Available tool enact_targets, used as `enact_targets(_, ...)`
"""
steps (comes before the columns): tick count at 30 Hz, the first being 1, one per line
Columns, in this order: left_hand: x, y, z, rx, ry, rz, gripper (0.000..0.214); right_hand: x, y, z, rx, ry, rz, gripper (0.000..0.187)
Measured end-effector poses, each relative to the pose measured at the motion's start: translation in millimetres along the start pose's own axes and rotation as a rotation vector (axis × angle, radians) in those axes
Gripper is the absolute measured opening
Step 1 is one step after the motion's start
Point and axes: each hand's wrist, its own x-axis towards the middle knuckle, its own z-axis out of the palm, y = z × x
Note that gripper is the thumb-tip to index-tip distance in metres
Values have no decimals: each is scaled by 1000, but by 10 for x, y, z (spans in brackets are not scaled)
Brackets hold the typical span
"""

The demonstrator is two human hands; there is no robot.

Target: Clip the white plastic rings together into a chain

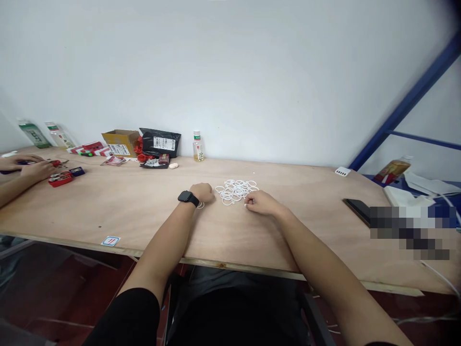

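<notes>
A loose pile of thin white rings [236, 191] lies on the wooden table between my two hands. My left hand [203, 192] rests just left of the pile, wearing a black watch, with its fingers curled in and their tips hidden. Beside its wrist a white ring [200, 205] shows in part on the tabletop. At the pile's right edge is my right hand [260, 202], its thumb and fingers pinched together. A small white bit shows at those fingertips; too little of it is visible to tell its kind.
Another person's hands [32, 168] are at the far left, near a red case [61, 179]. Along the wall stand a cardboard box [120, 143], a black parcel bag [160, 142] and a bottle [198, 146]. To the right lie a dark phone-like slab [356, 211] and a white charger [342, 171].
</notes>
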Motion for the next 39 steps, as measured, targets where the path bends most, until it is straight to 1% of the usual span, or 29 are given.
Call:
enact_targets(1, 2, 13, 9, -2, 39, 5, 21, 5, 0, 12, 43, 27, -4, 12)
enact_targets(2, 2, 35, 14, -14, 103, 20, 21, 13, 0, 27, 102, 65, -8, 11)
enact_targets(4, -9, 107, 15, -84, 275, 87, 21, 39, 1, 64, 257, 164, 1, 11)
enact_targets(6, -34, 212, 15, -223, 445, 230, 20, 72, -2, 104, 439, 249, 33, 13)
enact_targets(7, -51, 274, 20, -312, 500, 328, 18, 90, -6, 121, 531, 276, 52, 16)
enact_targets(9, -88, 402, 45, -465, 547, 503, 18, 118, -20, 145, 692, 312, 74, 22)
enact_targets(10, -104, 462, 65, -510, 538, 576, 18, 126, -29, 151, 753, 324, 75, 25)
enact_targets(11, -117, 515, 88, -541, 525, 636, 19, 132, -39, 153, 800, 333, 74, 28)
enact_targets(12, -125, 559, 113, -571, 524, 668, 20, 133, -48, 153, 834, 336, 74, 30)
enact_targets(15, -124, 627, 179, -665, 530, 679, 21, 127, -64, 147, 908, 308, 78, 32)
enact_targets(18, -111, 633, 212, -715, 525, 668, 20, 122, -62, 153, 967, 262, 64, 33)
enact_targets(23, -120, 638, 201, -700, 529, 718, 20, 128, -41, 179, 1038, 210, 29, 36)
enact_targets(28, -138, 643, 176, -672, 514, 751, 24, 127, -61, 186, 1065, 189, 22, 38)
enact_targets(30, -142, 644, 165, -667, 539, 738, 25, 126, -88, 180, 1074, 206, 29, 38)
enact_targets(35, -139, 663, 147, -703, 614, 677, 24, 139, -150, 178, 1072, 303, 70, 38)
enact_targets(37, -135, 661, 146, -741, 627, 685, 21, 153, -130, 188, 1070, 300, 84, 40)
enact_targets(39, -132, 635, 137, -781, 643, 666, 15, 166, -64, 188, 1020, 313, 105, 41)
